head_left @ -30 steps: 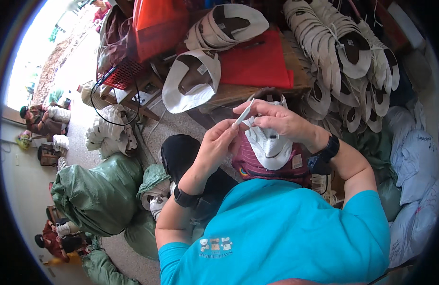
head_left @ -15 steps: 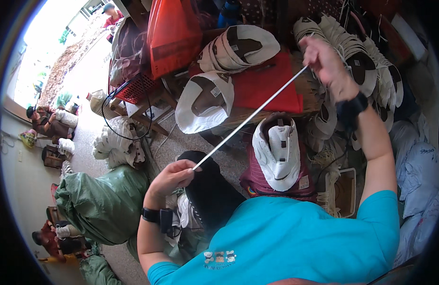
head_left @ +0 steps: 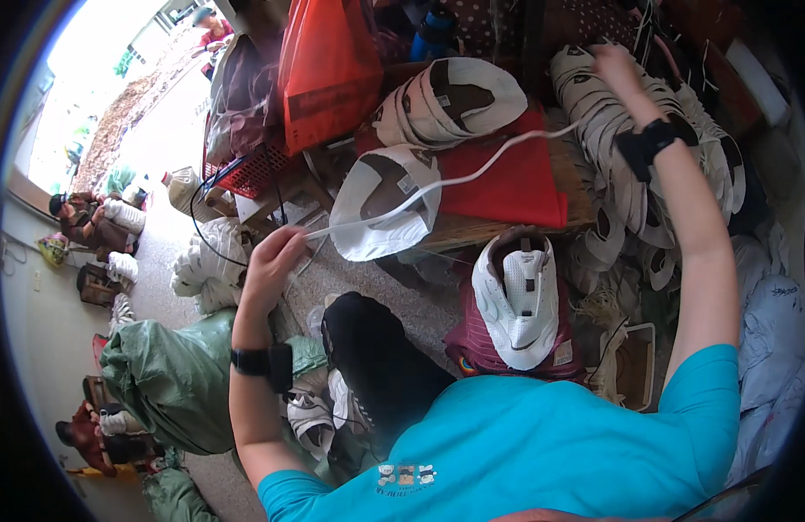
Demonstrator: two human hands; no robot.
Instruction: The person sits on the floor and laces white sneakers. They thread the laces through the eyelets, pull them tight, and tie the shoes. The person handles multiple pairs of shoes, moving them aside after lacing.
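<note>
A white shoelace (head_left: 498, 159) runs slack and wavy across the air before me. My left hand (head_left: 279, 258), closed, pinches its left end. My right hand (head_left: 618, 71) is at the far right, over a stack of white shoe uppers (head_left: 585, 91); its fingers are blurred. The lace fades against those uppers, so I cannot tell whether this hand holds it. Below the lace lies a flattened white upper (head_left: 355, 228) with a brown lining. A white shoe upper (head_left: 517, 300), closed into shape, rests on maroon striped cloth (head_left: 472, 344) close to my body.
More uppers (head_left: 450, 100) lie on a red sheet (head_left: 516, 196) on the wooden bench. A red bag (head_left: 326, 78) hangs beside a red basket (head_left: 261, 167). Green sacks (head_left: 176, 374) stand on the left. A tan-lined tray (head_left: 633, 365) is at right. Other people sit farther left.
The lace has gone from taut to slack and wavy. My left hand has moved left and up; my right hand has moved farther away and slightly right.
</note>
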